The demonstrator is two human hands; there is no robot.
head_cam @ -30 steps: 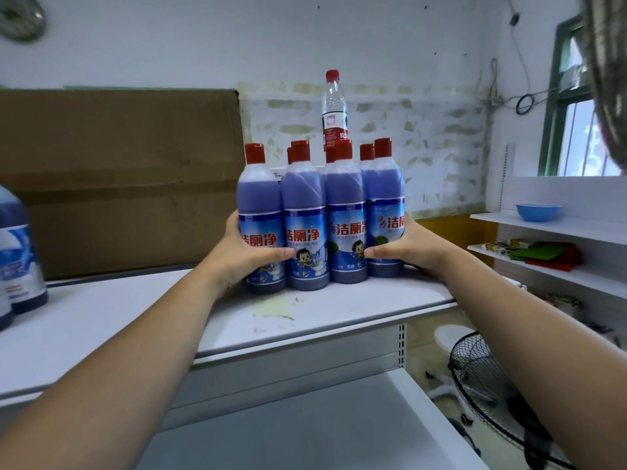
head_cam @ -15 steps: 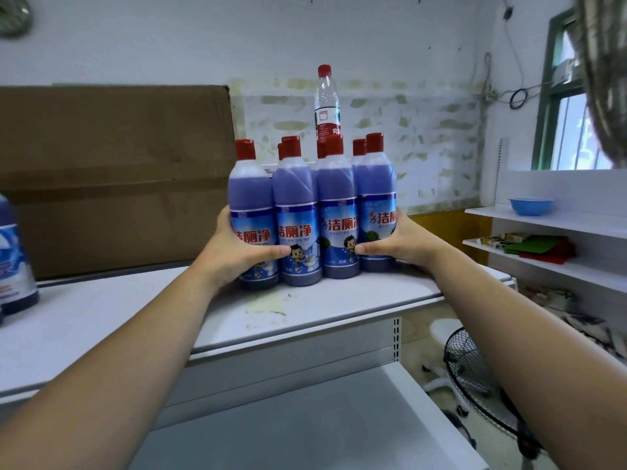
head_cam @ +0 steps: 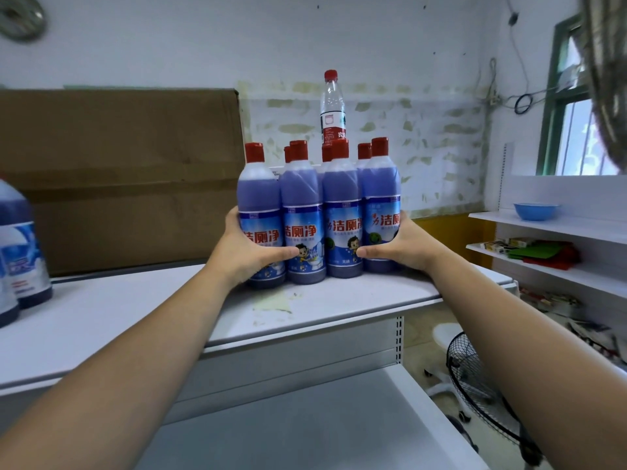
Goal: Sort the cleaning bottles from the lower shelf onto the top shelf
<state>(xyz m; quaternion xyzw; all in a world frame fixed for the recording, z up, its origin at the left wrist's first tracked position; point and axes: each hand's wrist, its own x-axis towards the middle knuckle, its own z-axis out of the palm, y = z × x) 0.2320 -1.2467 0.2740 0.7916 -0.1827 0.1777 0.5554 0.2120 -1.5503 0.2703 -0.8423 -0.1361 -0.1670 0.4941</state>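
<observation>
Head view only. Cluster of purple cleaning bottles [head_cam: 319,212] with red caps stands upright on the top shelf [head_cam: 142,310], packed touching in at least two rows; four in front, more caps visible behind. Front labels blue, large red-and-white characters 洁厕净, cartoon child figure beneath; smaller print not legible.

Left hand [head_cam: 247,252] pressed against the outer side of the leftmost bottle, fingers wrapped behind it out of sight, thumb [head_cam: 281,254] laid across the front labels reaching the second bottle. Right hand [head_cam: 402,247] mirrors it on the rightmost bottle, thumb [head_cam: 369,252] across the front toward the third bottle. Both hands partly curled, squeezing the cluster between them; bottle bases appear to rest on the shelf.

Behind the fingers: clear water bottle [head_cam: 333,110], red cap, red label with partial characters 农夫. Beyond the left hand: brown cardboard box [head_cam: 118,178]; well apart to its left, large blue jugs [head_cam: 20,252], label text blurred. Below the forearms: lower shelf [head_cam: 305,425]. Beyond the right hand: white side shelving with blue bowl [head_cam: 536,211]; floor fan [head_cam: 475,385] below.
</observation>
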